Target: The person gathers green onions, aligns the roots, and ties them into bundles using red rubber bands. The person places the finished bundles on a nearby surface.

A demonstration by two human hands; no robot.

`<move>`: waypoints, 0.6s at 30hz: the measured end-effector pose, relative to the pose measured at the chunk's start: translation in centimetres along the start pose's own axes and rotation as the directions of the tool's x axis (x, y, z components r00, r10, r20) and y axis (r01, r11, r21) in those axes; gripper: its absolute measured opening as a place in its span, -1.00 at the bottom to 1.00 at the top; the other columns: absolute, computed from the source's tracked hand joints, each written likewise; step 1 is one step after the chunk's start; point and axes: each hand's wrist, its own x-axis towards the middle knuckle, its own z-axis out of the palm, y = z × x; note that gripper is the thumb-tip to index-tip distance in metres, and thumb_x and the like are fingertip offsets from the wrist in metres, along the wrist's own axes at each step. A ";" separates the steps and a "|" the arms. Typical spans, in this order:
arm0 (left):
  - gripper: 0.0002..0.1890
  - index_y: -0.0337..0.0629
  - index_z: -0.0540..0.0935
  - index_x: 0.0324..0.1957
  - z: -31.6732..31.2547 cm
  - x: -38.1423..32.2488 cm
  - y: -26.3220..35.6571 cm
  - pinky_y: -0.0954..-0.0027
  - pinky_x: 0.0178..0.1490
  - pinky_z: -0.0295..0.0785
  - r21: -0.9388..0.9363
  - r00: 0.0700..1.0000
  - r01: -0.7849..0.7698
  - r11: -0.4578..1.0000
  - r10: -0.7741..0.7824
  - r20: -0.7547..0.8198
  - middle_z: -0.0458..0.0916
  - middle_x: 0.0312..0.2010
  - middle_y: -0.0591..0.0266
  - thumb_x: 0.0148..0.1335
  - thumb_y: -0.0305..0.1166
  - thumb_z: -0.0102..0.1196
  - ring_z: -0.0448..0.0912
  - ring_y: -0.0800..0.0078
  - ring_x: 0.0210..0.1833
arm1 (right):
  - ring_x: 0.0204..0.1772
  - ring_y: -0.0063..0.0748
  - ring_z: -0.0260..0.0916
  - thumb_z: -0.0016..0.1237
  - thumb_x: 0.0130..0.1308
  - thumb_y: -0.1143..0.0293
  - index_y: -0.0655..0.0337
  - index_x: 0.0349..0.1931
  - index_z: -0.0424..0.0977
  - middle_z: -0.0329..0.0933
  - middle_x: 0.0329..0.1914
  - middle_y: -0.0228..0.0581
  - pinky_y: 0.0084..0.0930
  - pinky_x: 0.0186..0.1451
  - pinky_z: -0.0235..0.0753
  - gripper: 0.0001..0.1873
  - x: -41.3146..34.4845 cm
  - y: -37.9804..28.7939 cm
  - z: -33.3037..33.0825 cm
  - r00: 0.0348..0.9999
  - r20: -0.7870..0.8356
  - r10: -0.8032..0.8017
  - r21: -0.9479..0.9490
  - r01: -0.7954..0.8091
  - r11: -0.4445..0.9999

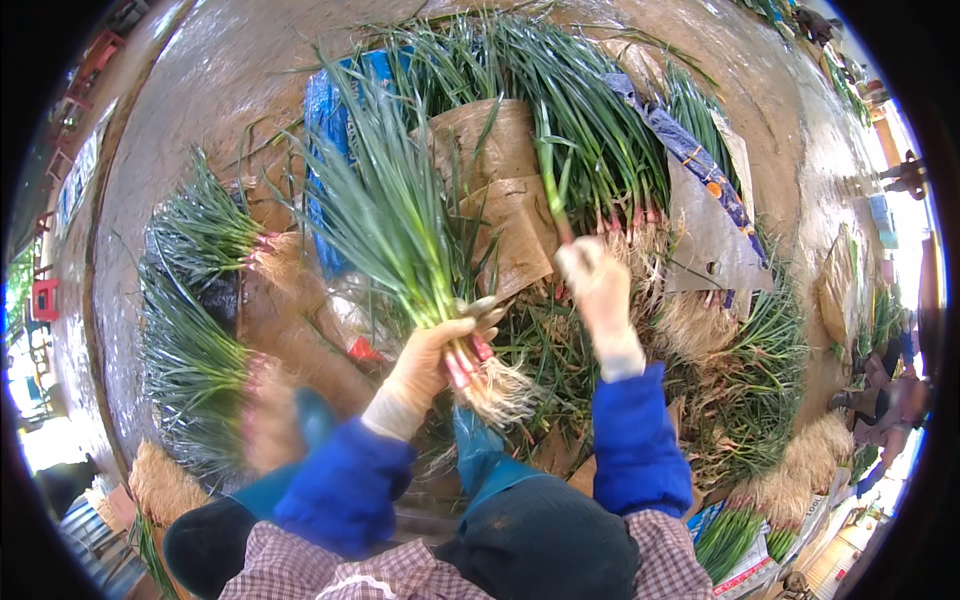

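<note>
A bunch of long green leafy alliums with pink bases and pale roots (420, 262) is gripped near its base by my gloved left hand (431, 360). A metal tool, perhaps a blade or shears (480, 306), shows at that hand; its kind is unclear. To the right, my gloved right hand (596, 289), slightly blurred, pinches the base of a single stalk (553, 187) whose leaves point up and away. Beyond it lies a large pile of the same plants (600, 127), roots toward me. Loose plants and trimmings (555, 360) lie below and between my hands.
Tied or stacked bunches lie at the left (199, 367) and lower right (731, 532). Brown sheeting (510, 225), a blue printed sack (326, 172) and a grey sheet (705, 240) surround the pile. A red stool (45, 300) stands far left. Another person (892, 405) is at the far right.
</note>
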 end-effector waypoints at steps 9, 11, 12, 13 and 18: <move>-0.82 -0.33 0.61 -0.23 -2.4 -1.8 -4.5 0.44 -0.46 0.49 0.191 0.984 0.155 0.969 -0.134 -0.117 0.60 -0.57 0.10 0.17 -0.43 0.16 0.57 0.37 -0.56 | -0.43 -0.66 0.39 0.08 0.35 0.18 0.27 -0.28 0.56 0.55 -0.45 -0.39 -0.61 -0.34 0.41 -0.71 -7.8 -1.0 5.8 0.836 0.499 0.230 0.531 -0.504 0.682; -0.84 -0.36 0.62 -0.27 -2.5 -2.4 -5.0 0.44 -0.43 0.48 0.204 0.968 0.203 0.958 -0.165 -0.189 0.60 -0.56 0.11 0.17 -0.45 0.11 0.54 0.39 -0.58 | -0.45 -0.63 0.40 0.03 0.36 0.27 0.28 -0.28 0.54 0.52 -0.48 -0.39 -0.63 -0.39 0.40 -0.77 -7.4 -0.9 6.9 0.903 0.407 0.136 0.469 -0.334 0.817; -0.83 -0.36 0.62 -0.27 -2.5 -2.7 -5.3 0.45 -0.39 0.49 0.176 0.966 0.195 0.965 -0.158 -0.204 0.60 -0.54 0.13 0.18 -0.44 0.10 0.54 0.40 -0.54 | -0.48 -0.66 0.38 0.01 0.37 0.28 0.25 -0.28 0.54 0.50 -0.50 -0.42 -0.64 -0.43 0.37 -0.80 -6.9 -0.6 6.8 0.894 0.353 0.274 0.530 -0.433 0.729; -0.82 -0.37 0.62 -0.26 -2.5 -3.0 -5.5 0.45 -0.35 0.50 0.149 0.977 0.146 0.978 -0.119 -0.178 0.61 -0.52 0.15 0.19 -0.42 0.09 0.55 0.42 -0.51 | -0.51 -0.68 0.36 0.00 0.38 0.29 0.22 -0.28 0.53 0.47 -0.52 -0.45 -0.66 -0.48 0.34 -0.82 -6.4 -0.4 6.9 0.797 0.463 0.388 0.556 -0.602 0.573; -0.65 -0.28 0.55 0.01 -1.7 -5.4 -5.8 0.38 -0.24 0.61 -0.070 0.969 0.244 0.967 -0.245 -0.009 0.60 -0.32 0.20 0.16 -0.45 0.15 0.60 0.40 -0.33 | -0.27 -0.41 0.53 -0.14 0.45 0.21 0.18 0.04 0.48 0.60 -0.21 -0.22 -0.43 -0.17 0.55 -0.69 1.3 5.1 3.1 0.959 0.171 0.228 0.397 -0.279 0.875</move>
